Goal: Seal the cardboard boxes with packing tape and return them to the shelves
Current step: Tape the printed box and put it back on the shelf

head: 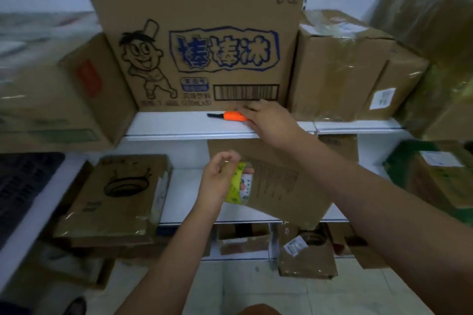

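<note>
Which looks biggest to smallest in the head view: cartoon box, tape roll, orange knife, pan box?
1. Cartoon box, by far the largest.
2. Pan box on the lower shelf.
3. Tape roll and orange knife: look alike; the knife is partly under the right hand, the roll partly behind the left hand, so unranked.

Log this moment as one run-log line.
left hand: holds tape roll | right hand: on orange knife, upper shelf

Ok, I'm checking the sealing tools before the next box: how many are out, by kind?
packing tape roll: 1, held in the left hand
orange-handled knife: 1, on the white shelf
Total: 2
</note>
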Demonstrator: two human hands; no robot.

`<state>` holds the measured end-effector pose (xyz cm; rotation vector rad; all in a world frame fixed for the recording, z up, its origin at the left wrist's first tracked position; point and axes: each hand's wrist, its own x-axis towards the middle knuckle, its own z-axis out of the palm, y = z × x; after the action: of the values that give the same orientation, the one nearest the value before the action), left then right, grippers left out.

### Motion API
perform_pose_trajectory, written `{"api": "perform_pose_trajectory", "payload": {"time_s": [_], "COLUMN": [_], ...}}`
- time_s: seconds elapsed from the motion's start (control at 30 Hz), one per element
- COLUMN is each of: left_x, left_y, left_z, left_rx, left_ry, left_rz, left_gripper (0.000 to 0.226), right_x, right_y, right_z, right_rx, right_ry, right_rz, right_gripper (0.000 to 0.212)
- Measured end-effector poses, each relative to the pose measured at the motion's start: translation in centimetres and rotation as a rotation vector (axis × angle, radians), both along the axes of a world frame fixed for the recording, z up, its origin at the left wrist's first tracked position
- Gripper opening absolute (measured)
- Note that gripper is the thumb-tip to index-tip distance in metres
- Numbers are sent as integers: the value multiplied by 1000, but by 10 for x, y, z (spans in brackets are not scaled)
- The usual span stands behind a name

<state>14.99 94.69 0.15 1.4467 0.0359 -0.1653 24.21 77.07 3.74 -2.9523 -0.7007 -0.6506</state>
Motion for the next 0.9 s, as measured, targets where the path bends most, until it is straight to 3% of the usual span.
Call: {"api": "perform_pose_trajectory", "payload": {"time_s": [0.07,0.13,0.2,0.27,0.4,0.53,0.7,0.9], "left_x": [-3,-5,-3,2,11,17,27,30], "left_y": [17,25,39,51,63,75,92,95], "left_z": [4,8,9,11,12,-2,-2,-2], "left_rx": [0,11,10,10,-28,25,-54,-93], "left_ry": [11,17,11,4,32,-8,13,24], "left_rz": [44,44,62,107,91,33,-8,28], "left_gripper": [10,23,35,40,26,16,42,54], "right_x": [4,-14,-43,-58,-49,-44,-36,-27], "right_y": [19,30,50,70,87,101,118,134], "right_z": [0,-2,-6,-9,-14,-11,-7,-10], "right_rx": [33,226,532,661,772,767,735,657], "right_ry": [-47,-74,138,396,436,388,313,192], "right_rz": [-28,1,90,84,-10,-37,-44,-39], "right_gripper": [43,41,44,49,7,4,5,6]}}
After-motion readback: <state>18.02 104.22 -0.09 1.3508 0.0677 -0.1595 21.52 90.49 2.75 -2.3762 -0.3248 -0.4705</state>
